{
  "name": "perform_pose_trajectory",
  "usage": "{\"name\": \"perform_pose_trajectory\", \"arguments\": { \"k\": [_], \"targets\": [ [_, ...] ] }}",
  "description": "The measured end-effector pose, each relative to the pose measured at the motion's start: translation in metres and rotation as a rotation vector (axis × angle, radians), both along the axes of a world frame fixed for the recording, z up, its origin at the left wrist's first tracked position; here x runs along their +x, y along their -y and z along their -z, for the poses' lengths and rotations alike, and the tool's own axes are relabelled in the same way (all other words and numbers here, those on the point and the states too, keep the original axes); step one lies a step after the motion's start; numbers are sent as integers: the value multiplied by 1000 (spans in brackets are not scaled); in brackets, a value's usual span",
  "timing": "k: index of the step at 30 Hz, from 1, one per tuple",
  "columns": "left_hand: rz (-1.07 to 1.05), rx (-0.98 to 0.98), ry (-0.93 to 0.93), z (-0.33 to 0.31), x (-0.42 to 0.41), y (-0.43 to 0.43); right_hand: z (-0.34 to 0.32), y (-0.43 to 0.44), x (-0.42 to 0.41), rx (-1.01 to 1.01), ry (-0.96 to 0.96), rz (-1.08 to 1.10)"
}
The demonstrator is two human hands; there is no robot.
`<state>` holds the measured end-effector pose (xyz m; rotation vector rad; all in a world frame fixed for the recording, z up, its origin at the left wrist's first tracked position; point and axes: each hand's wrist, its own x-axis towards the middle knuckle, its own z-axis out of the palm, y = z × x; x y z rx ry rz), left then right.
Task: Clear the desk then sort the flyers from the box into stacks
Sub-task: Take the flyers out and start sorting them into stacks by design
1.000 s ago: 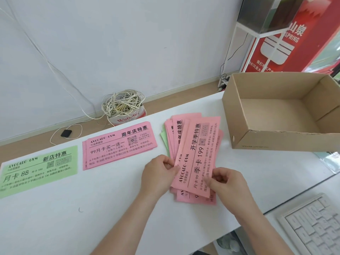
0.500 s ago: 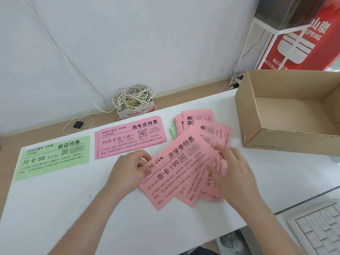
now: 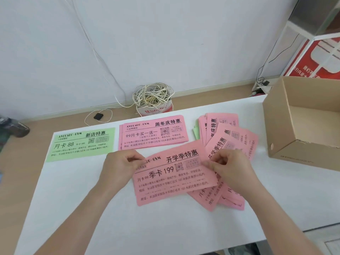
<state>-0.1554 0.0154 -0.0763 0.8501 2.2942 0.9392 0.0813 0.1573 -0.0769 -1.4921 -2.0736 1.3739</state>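
Two sorted stacks were down and a third was only starting, so I judged the job to be about halfway. The white desk held the flyers and the cardboard box. I took the clearing to be finished, and what I could see of the box's inside was bare card. Just left of the box lay the unsorted pile, fanned out and mostly pink, with a green edge showing on the side away from the box. Farther left of the box was the 199 flyer, partly overlapping that pile. Farther still sat the pink stack. Farthest from the box was the green stack, and I could not tell whether it was one sheet or several. My left hand pinched the 199 flyer's left end and my right hand pinched its right end. The fanned pile was what remained to sort.
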Motion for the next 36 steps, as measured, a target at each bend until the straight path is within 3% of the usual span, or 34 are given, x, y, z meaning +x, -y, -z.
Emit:
{"name": "perform_pose_trajectory", "arguments": {
  "k": [4, 7, 11, 16, 21, 25, 27, 30, 32, 34, 36],
  "targets": [
    [-24, -15, -190, -2, -34, 19, 5, -1, 1, 86, 136, -51],
    [29, -128, -240, -4, -63, 36, 4, -5, 5, 144, 181, -48],
    [229, -289, -273, 20, -62, 34, -3, -16, 20, 128, 0, 182],
    [281, -181, -417, 33, -52, 22, -13, -33, 40, 81, -260, 489],
    [267, -156, -450, 37, -44, 20, -20, -30, 36, -62, -378, 442],
    [198, 26, -486, 27, -45, 3, -14, -14, 17, -54, -205, 266],
    [299, 100, -524, 20, -48, -39, -9, -9, 13, -8, -106, 219],
    [604, -132, -674, 29, -44, -99, -1, -5, 10, 54, 18, 193],
    [674, -293, -723, 46, -43, -113, -1, -3, 7, 94, 68, 157],
    [617, -254, -607, 54, -44, -115, 0, -3, 1, 109, 90, 120],
    [556, -95, -441, 51, -44, -111, 2, -2, -5, 103, 102, 102]
  ]
}}
